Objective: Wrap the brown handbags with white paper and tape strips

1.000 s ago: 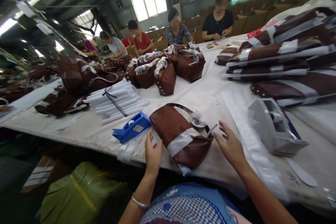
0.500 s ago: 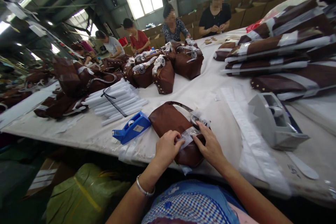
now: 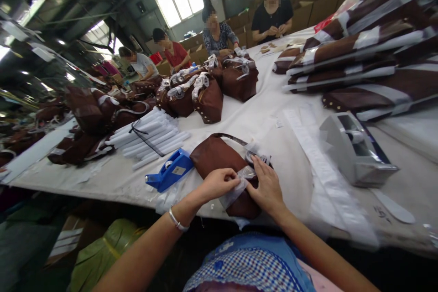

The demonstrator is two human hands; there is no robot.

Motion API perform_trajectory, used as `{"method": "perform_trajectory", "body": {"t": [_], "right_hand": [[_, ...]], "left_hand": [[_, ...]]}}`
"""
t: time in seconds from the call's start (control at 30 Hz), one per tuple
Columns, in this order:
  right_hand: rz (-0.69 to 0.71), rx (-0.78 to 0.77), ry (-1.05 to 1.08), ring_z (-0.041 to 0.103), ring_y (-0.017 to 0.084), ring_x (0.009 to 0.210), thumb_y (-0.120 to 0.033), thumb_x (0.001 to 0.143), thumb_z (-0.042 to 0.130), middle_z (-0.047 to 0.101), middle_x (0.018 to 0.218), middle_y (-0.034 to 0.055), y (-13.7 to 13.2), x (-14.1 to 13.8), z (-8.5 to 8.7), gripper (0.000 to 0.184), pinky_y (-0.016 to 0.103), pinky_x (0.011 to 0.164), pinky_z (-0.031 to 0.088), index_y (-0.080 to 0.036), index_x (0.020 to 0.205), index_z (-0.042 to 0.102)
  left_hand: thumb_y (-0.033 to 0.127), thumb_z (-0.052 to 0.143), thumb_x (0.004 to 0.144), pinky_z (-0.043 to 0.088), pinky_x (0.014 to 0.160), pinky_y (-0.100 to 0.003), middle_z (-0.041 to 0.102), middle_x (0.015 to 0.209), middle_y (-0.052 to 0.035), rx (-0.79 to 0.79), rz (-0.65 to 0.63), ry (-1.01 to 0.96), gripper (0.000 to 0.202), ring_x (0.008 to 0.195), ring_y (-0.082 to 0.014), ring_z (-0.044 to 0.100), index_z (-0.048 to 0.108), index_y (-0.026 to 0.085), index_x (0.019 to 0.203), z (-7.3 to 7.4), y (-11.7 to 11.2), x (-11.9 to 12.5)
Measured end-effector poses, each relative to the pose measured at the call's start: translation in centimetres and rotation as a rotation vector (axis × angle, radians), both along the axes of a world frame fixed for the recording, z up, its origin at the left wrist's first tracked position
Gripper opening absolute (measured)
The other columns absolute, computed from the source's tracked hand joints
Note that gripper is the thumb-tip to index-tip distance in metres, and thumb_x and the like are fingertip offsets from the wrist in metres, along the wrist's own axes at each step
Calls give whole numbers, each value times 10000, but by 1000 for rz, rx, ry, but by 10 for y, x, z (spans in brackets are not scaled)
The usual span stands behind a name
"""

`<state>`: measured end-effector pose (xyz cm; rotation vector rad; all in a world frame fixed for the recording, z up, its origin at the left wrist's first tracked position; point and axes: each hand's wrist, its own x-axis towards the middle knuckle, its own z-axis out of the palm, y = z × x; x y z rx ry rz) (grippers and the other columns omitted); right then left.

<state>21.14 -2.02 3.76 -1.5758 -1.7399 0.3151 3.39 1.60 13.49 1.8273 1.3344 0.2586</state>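
Note:
In front of me a brown leather handbag [image 3: 219,155] lies on the white-covered table, its dark strap arched at the far side. A strip of clear plastic wrapping [image 3: 234,196] lies across it, and more wrapping covers the handle hardware. My left hand [image 3: 219,182] pinches the strip's edge between thumb and fingertips. Stretched out over the bag's right side, my right hand [image 3: 267,187] presses lightly with fingers apart, its thumb beside the plastic. A blue tape dispenser [image 3: 171,169] stands against the bag's left end.
A grey tape dispenser [image 3: 356,150] stands to the right, beside long white strips [image 3: 318,178]. Tied white paper rolls [image 3: 147,134] lie at left. Wrapped brown bags [image 3: 208,96] are grouped beyond, with a stack of flat ones [image 3: 369,59] at right. Several co-workers sit across the table.
My left hand has drawn the plastic strip's edge up from the bag, and its wrist has swung left. My right hand stays on the bag. The view has shifted slightly.

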Motion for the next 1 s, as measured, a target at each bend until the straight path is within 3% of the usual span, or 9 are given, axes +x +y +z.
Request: {"method": "perform_trajectory", "body": {"t": [0.17, 0.37, 0.57, 0.73, 0.83, 1.0], "right_hand": [[-2, -1, -33, 404, 336, 1384, -330, 847, 601, 392, 1557, 157, 1, -3, 2, 793, 532, 1129, 328, -181, 1552, 269], [32, -33, -40, 371, 339, 1415, -304, 872, 575, 311, 1603, 150, 1, -3, 1, 790, 555, 1141, 306, -209, 1570, 219], [53, -13, 18, 377, 321, 1421, -338, 869, 597, 347, 1588, 143, 0, -2, -3, 824, 539, 1153, 307, -214, 1577, 194], [-1, -3, 100, 407, 288, 1410, -325, 901, 553, 417, 1551, 129, 0, -1, -6, 787, 523, 1156, 311, -213, 1580, 172], [26, 10, 74, 373, 275, 1432, -261, 911, 516, 387, 1571, 124, -1, -2, -7, 750, 510, 1156, 314, -210, 1580, 179], [91, -20, 31, 358, 282, 1440, -195, 877, 524, 335, 1598, 127, 0, -3, -5, 779, 521, 1152, 319, -214, 1581, 191]], "left_hand": [[556, 643, 798, 329, 564, -244, 567, 606, 7, -125, 27, -125, 429, 595, -126, 475, 657, 153, 651, 2, 6, 10], [564, 734, 751, 309, 581, -218, 537, 647, 23, -287, 135, -396, 431, 618, -98, 437, 642, 145, 705, 2, -1, 15], [709, 609, 786, 259, 489, -235, 459, 525, 40, -303, 110, -223, 575, 502, -94, 370, 656, 146, 679, -7, 3, 14], [680, 656, 762, 254, 484, -229, 473, 543, 49, -315, 18, -210, 544, 491, -85, 358, 693, 138, 777, -5, 10, 25], [642, 654, 793, 260, 500, -223, 479, 577, 39, -303, 21, -266, 512, 522, -84, 356, 695, 132, 782, -6, 9, 29], [582, 726, 779, 365, 610, -226, 593, 714, -23, -285, 74, -460, 449, 664, -122, 474, 712, 133, 777, -14, 5, 30]]}}
